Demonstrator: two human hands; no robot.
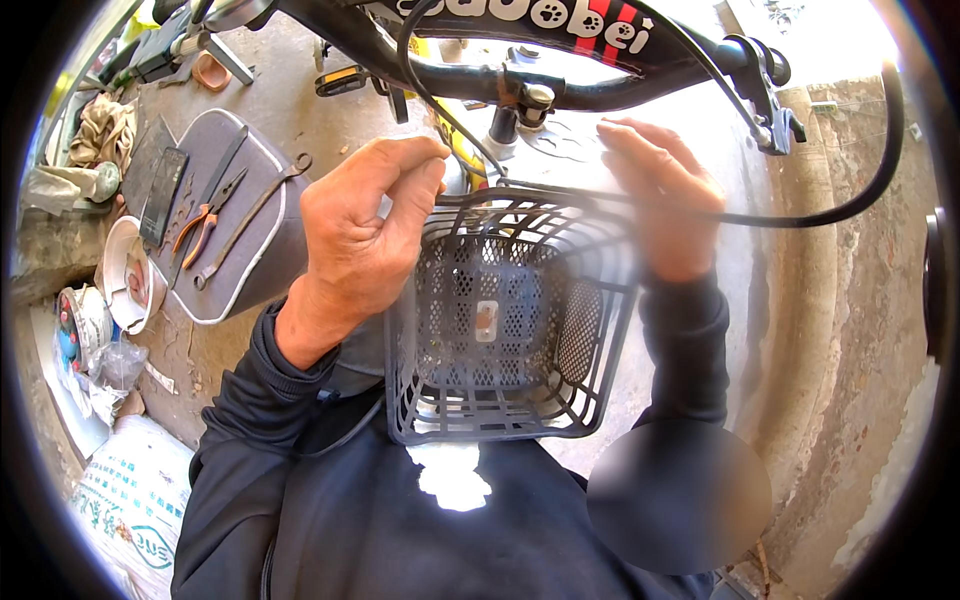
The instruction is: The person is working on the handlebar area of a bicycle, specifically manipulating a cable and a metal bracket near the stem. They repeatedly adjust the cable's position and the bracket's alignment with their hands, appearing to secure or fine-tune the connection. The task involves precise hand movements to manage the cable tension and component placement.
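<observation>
Top ctr: white lettering w/ paw prints + red stripes is shown on the bike [545,32]; btm L, green print is borne by the sack [140,490]. Basket [580,330] is seen mid-frame. Near its upper-L rim, L hand [370,225] is curled, thumb + fingertips drawn close; whether anything's pinched can't be told. Upper R, R hand [670,195]'s blurred, fingers outstretched; grip can't be told.

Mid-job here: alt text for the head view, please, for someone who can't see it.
Bare hands flank a black basket by a bike's handlebar: left hand pinched, whether on anything unclear; right hand blurred, fingers extended. To the left, pliers and a wrench lie on a grey pad.
</observation>
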